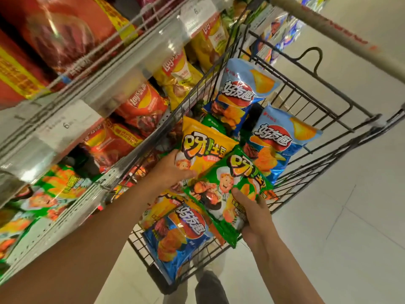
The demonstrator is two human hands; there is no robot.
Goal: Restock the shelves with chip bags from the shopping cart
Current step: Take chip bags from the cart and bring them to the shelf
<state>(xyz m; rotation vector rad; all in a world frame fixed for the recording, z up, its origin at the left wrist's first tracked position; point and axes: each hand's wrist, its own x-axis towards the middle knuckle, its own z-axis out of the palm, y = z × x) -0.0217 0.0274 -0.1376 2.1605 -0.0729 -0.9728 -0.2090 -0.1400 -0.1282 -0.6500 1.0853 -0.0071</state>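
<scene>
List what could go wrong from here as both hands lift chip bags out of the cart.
1. The right hand grips the green bag only at its lower edge, so it may slip or crumple.
2. The left hand pinches the yellow bag by one side, and the green bag overlaps it; they may snag.
3. A blue bag hangs over the cart rim and might fall if nudged.
</scene>
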